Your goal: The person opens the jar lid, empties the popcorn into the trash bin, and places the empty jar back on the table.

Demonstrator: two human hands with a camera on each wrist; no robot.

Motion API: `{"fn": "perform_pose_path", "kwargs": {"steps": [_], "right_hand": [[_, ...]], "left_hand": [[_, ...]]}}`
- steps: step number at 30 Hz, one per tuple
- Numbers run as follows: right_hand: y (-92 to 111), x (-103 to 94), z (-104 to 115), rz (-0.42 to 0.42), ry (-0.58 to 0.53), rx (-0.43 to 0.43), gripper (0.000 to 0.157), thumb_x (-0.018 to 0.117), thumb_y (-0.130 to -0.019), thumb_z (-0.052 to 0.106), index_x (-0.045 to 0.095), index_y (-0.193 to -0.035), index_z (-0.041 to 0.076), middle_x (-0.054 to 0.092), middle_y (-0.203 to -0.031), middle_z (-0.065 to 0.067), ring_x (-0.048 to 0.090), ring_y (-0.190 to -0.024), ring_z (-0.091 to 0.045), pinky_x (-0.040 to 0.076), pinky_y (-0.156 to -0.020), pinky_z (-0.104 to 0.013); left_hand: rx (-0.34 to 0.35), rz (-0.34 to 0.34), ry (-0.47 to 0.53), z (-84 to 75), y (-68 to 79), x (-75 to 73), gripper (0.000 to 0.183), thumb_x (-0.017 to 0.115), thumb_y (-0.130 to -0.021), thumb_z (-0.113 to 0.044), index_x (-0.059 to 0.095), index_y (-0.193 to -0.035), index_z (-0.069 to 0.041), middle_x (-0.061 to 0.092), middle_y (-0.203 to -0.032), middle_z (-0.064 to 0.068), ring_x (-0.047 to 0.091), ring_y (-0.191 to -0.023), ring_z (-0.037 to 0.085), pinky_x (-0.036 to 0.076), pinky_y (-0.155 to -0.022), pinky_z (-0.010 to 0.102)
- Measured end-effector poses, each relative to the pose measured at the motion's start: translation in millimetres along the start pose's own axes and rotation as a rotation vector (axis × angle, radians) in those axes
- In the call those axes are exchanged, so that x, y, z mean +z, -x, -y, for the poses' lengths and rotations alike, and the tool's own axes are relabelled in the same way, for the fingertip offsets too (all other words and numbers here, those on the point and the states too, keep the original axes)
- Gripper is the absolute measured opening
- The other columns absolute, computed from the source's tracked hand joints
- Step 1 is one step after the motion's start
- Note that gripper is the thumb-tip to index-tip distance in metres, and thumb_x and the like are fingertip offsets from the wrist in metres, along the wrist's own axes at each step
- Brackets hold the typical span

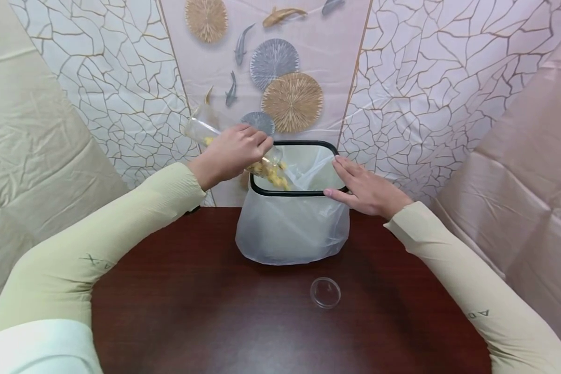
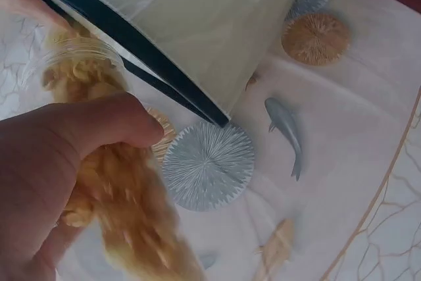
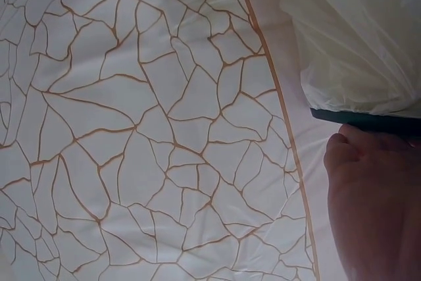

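Observation:
My left hand (image 1: 236,153) grips a clear cylindrical jar (image 1: 200,127), tilted so its open mouth points down over the bin. Small yellow curled pieces (image 1: 275,176) slide toward the mouth and over the bin's opening; in the left wrist view the yellow pieces (image 2: 135,208) are blurred along the jar. The pale bin has a black rim (image 1: 290,194) and a translucent plastic liner (image 1: 290,228) folded over its outside. With fingers extended, my right hand (image 1: 366,187) rests on the rim's right side, the thumb at the front edge; in the right wrist view the right hand (image 3: 371,195) touches the rim.
A round clear lid (image 1: 325,292) lies on the dark red-brown table (image 1: 191,311), in front of the bin. Behind the bin hangs a patterned cloth backdrop (image 1: 135,67). Beige cloth drapes (image 1: 519,156) flank both sides.

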State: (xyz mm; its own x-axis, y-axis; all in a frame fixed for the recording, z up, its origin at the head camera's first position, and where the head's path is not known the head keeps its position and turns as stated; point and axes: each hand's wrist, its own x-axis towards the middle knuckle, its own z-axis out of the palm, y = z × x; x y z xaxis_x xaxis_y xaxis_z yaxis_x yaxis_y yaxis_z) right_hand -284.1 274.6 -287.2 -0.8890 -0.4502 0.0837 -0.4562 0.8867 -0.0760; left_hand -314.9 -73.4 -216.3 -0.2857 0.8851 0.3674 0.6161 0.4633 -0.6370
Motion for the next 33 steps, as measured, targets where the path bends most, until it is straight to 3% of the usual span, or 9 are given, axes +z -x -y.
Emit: {"fn": "perform_pose_path", "kwargs": {"steps": [5,10,14,19,22,24,29,33], "right_hand": [[-0.5,1.1,-1.6,0.003,-0.001,0.003,0.095,0.036,-0.105,0.071,0.009,-0.17,0.007,0.007,-0.179,-0.015,0.011,-0.166,-0.038,0.02,-0.131,-0.059],[-1.3,1.2,-1.4,-0.001,0.01,0.002,0.096,0.036,-0.105,0.071,0.01,-0.17,0.006,0.009,-0.179,-0.015,0.013,-0.165,-0.039,0.02,-0.131,-0.059],[-1.1,1.2,-0.9,0.002,0.009,0.009,0.096,0.036,-0.104,0.072,0.01,-0.17,0.007,0.009,-0.179,-0.015,0.013,-0.165,-0.039,0.021,-0.131,-0.059],[-1.0,1.2,-2.2,0.003,0.001,0.015,0.096,0.036,-0.104,0.072,0.01,-0.17,0.007,0.008,-0.179,-0.015,0.012,-0.165,-0.039,0.02,-0.131,-0.06],[-0.3,0.9,-2.9,0.004,0.0,0.018,0.095,0.036,-0.104,0.072,0.01,-0.17,0.008,0.008,-0.179,-0.015,0.011,-0.165,-0.039,0.02,-0.131,-0.06],[0.0,0.7,-2.7,0.002,0.0,0.018,0.095,0.036,-0.104,0.072,0.01,-0.17,0.008,0.008,-0.179,-0.014,0.012,-0.165,-0.039,0.021,-0.131,-0.06],[-0.3,0.4,-1.5,0.002,-0.002,0.015,0.096,0.036,-0.104,0.073,0.01,-0.17,0.009,0.008,-0.179,-0.013,0.012,-0.165,-0.038,0.022,-0.13,-0.06],[-0.2,-0.2,-1.9,0.006,-0.01,0.015,0.096,0.036,-0.104,0.073,0.01,-0.17,0.009,0.008,-0.179,-0.013,0.012,-0.165,-0.038,0.022,-0.131,-0.059]], "left_hand": [[0.122,-0.083,-0.225,-0.4,-6.2,7.6,0.022,0.051,-0.1,0.008,0.069,-0.112,0.002,0.074,-0.1,0.013,0.072,-0.095,0.029,0.058,-0.093,0.04],[0.23,-0.21,-0.424,-1.1,-13.0,17.5,0.022,0.05,-0.102,0.002,0.071,-0.099,-0.004,0.069,-0.084,0.006,0.065,-0.079,0.023,0.054,-0.084,0.033],[0.275,-0.249,-0.483,-1.6,-19.1,17.7,0.024,0.048,-0.103,0.001,0.071,-0.098,-0.004,0.066,-0.08,0.004,0.063,-0.076,0.02,0.05,-0.08,0.031],[0.285,-0.257,-0.483,-3.2,-21.7,17.0,0.025,0.047,-0.103,0.001,0.071,-0.098,-0.005,0.066,-0.081,0.004,0.064,-0.078,0.02,0.05,-0.081,0.03],[0.243,-0.22,-0.405,-3.5,-18.9,16.5,0.023,0.048,-0.102,0.003,0.07,-0.102,-0.004,0.07,-0.088,0.006,0.066,-0.084,0.022,0.054,-0.087,0.032],[0.182,-0.167,-0.288,-3.8,-15.0,14.7,0.023,0.049,-0.1,0.007,0.069,-0.107,-0.001,0.073,-0.096,0.01,0.07,-0.091,0.026,0.056,-0.092,0.036],[-0.076,-0.045,0.128,-3.8,-2.5,8.1,0.034,0.058,-0.09,0.015,0.065,-0.121,0.003,0.074,-0.119,0.02,0.072,-0.115,0.038,0.055,-0.108,0.048],[-0.278,-0.034,0.388,-2.2,8.7,8.7,0.052,0.079,-0.08,-0.002,0.062,-0.13,0.002,0.071,-0.132,0.023,0.067,-0.126,0.042,0.051,-0.112,0.054]]}}
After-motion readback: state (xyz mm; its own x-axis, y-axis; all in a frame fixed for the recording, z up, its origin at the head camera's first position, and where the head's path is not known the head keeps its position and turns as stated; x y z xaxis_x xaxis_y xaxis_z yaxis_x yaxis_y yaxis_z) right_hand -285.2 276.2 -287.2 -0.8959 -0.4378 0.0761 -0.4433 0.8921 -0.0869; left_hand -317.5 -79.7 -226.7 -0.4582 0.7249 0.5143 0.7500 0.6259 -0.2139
